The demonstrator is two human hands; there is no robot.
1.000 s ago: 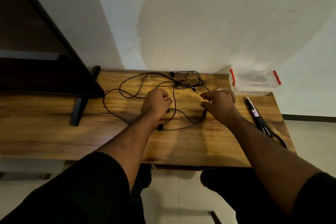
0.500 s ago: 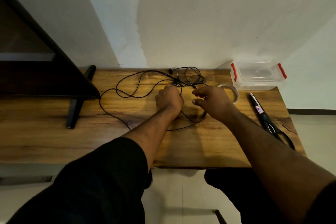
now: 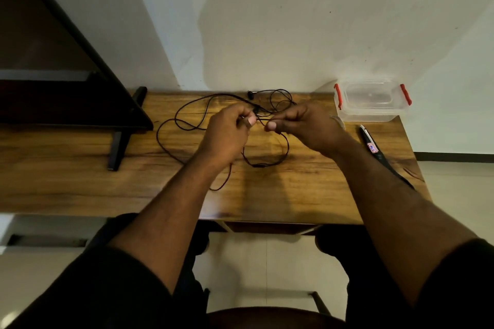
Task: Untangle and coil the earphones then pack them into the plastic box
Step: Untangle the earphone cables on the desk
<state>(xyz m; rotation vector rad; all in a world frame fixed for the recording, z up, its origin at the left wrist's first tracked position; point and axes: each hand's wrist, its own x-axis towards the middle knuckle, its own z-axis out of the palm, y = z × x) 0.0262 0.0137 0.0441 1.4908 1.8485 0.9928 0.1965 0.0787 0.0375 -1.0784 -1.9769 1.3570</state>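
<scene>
Pinching earphones [image 3: 187, 125] cable: left hand [image 3: 227, 133], right hand [image 3: 302, 125]; span left-right.

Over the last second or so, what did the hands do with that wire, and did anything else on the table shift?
Both hands came together and lifted off the table: the left hand and right hand now each pinch the earphone wire near its knot, with a loop hanging between them. The rest of the wire lies much as before. The plastic box and scissors stayed put.
</scene>
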